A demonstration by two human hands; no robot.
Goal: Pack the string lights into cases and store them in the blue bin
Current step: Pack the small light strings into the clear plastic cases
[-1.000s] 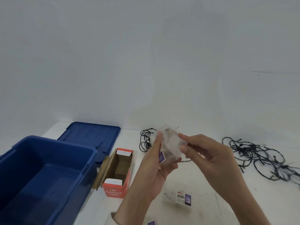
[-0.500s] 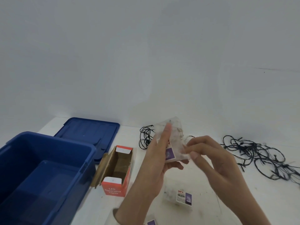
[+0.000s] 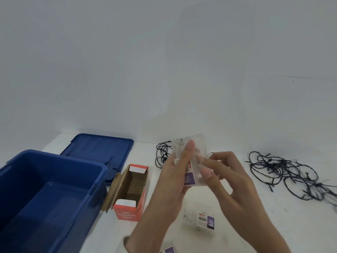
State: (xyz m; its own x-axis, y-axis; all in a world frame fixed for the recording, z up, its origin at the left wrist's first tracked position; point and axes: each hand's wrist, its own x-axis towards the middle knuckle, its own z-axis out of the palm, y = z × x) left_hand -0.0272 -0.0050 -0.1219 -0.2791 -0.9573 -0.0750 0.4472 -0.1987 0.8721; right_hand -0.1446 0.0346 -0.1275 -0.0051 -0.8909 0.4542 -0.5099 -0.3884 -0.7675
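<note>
My left hand (image 3: 175, 172) holds a clear plastic case (image 3: 197, 152) with a purple label upright above the table. My right hand (image 3: 221, 172) pinches the case's right side with fingertips. A second clear case (image 3: 200, 219) with a purple label lies on the table below my hands. A black string light bundle (image 3: 163, 154) lies behind the held case, partly hidden. A larger tangle of black string lights (image 3: 291, 172) spreads at the right. The blue bin (image 3: 27, 198) stands open at the left, nothing visible inside.
The bin's blue lid (image 3: 98, 148) lies flat behind the bin. An open orange and cardboard box (image 3: 130, 190) marked LED lights sits beside the bin. Another purple-labelled case (image 3: 169, 250) peeks in at the bottom edge. A white wall rises behind the table.
Both hands have lifted the clear case slightly and turned it more upright. My right fingers shifted from its top to its right side.
</note>
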